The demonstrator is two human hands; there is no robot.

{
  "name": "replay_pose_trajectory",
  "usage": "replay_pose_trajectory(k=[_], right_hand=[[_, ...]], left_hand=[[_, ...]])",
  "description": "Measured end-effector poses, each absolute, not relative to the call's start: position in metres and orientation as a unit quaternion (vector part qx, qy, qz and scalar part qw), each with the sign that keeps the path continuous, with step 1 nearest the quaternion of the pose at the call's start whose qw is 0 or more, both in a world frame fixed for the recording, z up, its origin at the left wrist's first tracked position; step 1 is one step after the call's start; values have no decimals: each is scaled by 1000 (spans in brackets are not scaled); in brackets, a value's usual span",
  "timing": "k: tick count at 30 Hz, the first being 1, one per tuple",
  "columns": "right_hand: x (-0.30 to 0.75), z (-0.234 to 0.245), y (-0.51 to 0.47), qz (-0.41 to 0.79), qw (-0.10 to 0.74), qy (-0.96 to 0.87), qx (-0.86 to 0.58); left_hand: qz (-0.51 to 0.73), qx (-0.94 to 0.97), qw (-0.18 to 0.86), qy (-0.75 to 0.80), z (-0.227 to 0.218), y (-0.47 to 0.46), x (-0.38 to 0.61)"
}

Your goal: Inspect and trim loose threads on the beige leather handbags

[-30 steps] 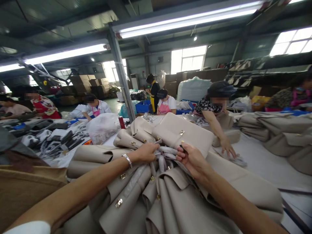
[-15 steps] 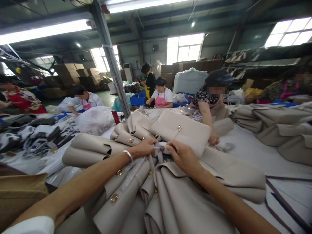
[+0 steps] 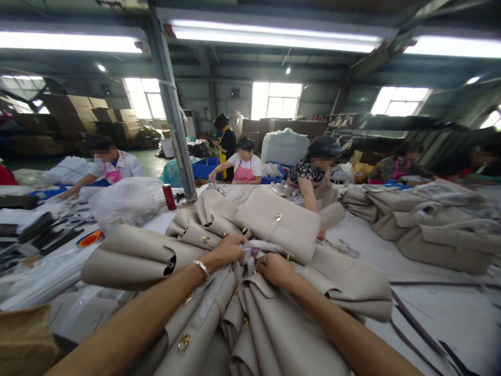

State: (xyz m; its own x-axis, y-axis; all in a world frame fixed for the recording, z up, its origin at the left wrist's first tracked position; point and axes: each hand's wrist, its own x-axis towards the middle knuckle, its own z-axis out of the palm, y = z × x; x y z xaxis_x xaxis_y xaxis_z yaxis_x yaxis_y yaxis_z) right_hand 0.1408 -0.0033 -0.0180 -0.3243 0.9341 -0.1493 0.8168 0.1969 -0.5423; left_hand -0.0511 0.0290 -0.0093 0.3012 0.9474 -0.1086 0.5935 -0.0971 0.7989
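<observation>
A heap of beige leather bag panels (image 3: 274, 324) with gold clasps lies in front of me on the white table (image 3: 430, 308). My left hand (image 3: 229, 249), with a silver bracelet at the wrist, is closed on the bunched straps (image 3: 250, 251) at the middle of the heap. My right hand (image 3: 276, 269) is closed on the same bundle right beside it. A flat beige bag (image 3: 279, 223) with a gold clasp rests just beyond both hands.
A co-worker (image 3: 313, 172) across the table reaches a hand down to the tabletop. More beige panels (image 3: 430, 224) pile at the right. At the left are a clear plastic bag (image 3: 125, 201), a red bottle (image 3: 169, 197), dark straps and a steel post (image 3: 172, 109). Other people sit behind.
My hands have drawn closer together on the strap bundle, the right one moving down and left. The view has swung, so the table's right side shows more.
</observation>
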Motion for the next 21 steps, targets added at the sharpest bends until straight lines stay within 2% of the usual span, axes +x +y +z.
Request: replay_pose_trajectory(k=[4,7,10,14,17,21], right_hand=[[138,-25,-4,402,148,-710,-559],[132,-33,-10,454,190,-668,-558],[127,-39,-16,448,232,-652,-566],[127,-37,-22,372,285,-662,-585],[130,-35,-20,372,273,-646,-608],[134,-36,-12,399,215,-648,-612]], left_hand=[[226,709,371,555,-12,31,-52],[227,710,358,562,-14,32,-52],[223,713,352,563,-13,30,-53],[219,724,352,551,-7,26,-56],[219,729,359,540,-5,24,-57],[217,731,366,534,-5,23,-56]])
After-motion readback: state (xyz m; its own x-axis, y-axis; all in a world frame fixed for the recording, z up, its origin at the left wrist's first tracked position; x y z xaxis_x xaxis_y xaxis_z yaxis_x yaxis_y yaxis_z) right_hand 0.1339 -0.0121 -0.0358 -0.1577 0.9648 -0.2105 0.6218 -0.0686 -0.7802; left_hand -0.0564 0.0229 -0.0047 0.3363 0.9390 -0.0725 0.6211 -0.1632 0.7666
